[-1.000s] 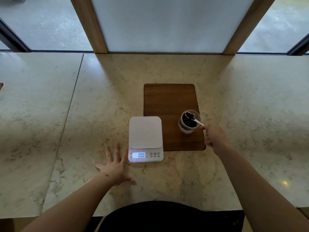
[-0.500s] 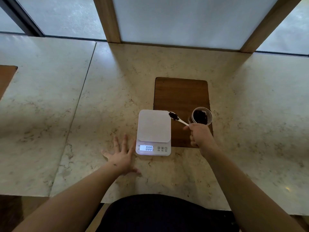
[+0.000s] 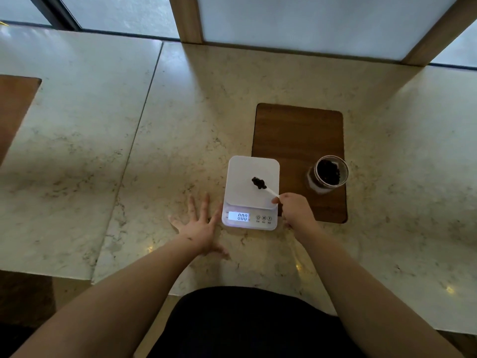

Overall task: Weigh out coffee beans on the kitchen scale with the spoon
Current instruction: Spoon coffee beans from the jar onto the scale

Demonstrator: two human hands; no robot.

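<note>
A white kitchen scale (image 3: 242,174) sits on the marble counter, its lit display reading 0.00. My right hand (image 3: 294,210) grips the handle of a small white spoon (image 3: 271,191). The spoon's bowl, heaped with dark coffee beans (image 3: 259,182), is over the middle of the scale's platform. A clear glass jar (image 3: 328,174) with more beans stands on the wooden board (image 3: 296,130) to the right. My left hand (image 3: 200,227) lies flat on the counter, fingers spread, just left of the scale.
The marble counter (image 3: 180,112) runs to a window wall with wooden posts (image 3: 185,19) at the back. A second wooden board (image 3: 15,104) shows at the far left edge. The counter's front edge is close to my body.
My right hand lifted the loaded spoon out of the jar and carried it left, from the board to over the scale's platform. My left hand stayed flat beside the scale.
</note>
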